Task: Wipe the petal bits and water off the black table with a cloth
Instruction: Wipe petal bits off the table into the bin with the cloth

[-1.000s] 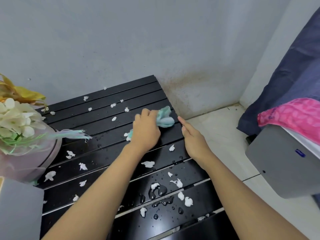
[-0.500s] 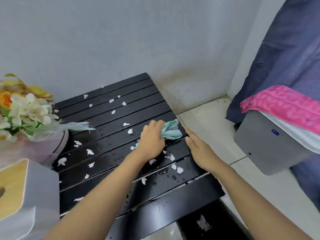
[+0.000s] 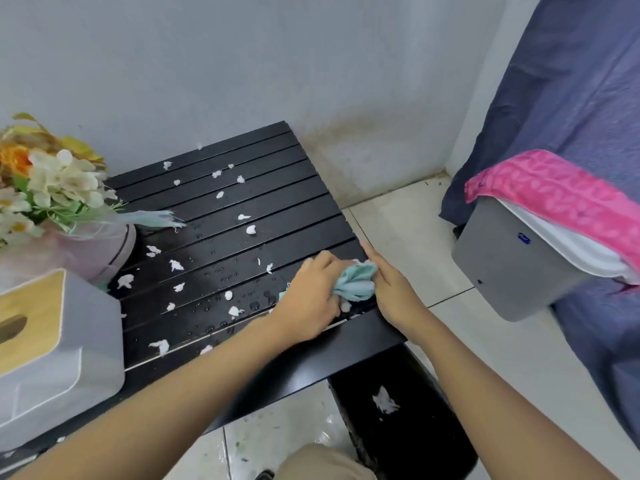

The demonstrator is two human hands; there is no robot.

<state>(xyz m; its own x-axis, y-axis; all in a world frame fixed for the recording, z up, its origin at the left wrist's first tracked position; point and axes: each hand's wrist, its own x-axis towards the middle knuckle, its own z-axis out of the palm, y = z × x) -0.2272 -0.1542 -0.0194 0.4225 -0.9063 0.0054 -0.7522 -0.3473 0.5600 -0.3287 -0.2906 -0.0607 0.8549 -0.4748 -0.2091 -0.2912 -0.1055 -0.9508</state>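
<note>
Wiping at the bench's right edge, cloth in my left hand.

My left hand (image 3: 308, 299) has its fingers curled round the bunched teal cloth (image 3: 356, 282), pressing it onto the black slatted bench (image 3: 277, 202) at about 4 o'clock, right at the rim. My right hand (image 3: 391, 289) lies with fingers straight along that rim, touching the cloth. White petal bits (image 3: 251, 229) lie scattered from 12 to 8 o'clock, and water drops (image 3: 254, 304) bead at about 6. A bouquet (image 3: 52, 188) stands at 9 o'clock and a tissue box (image 3: 52, 341) at 8. On the floor at 5 o'clock stands a black bin (image 3: 408, 410).
</note>
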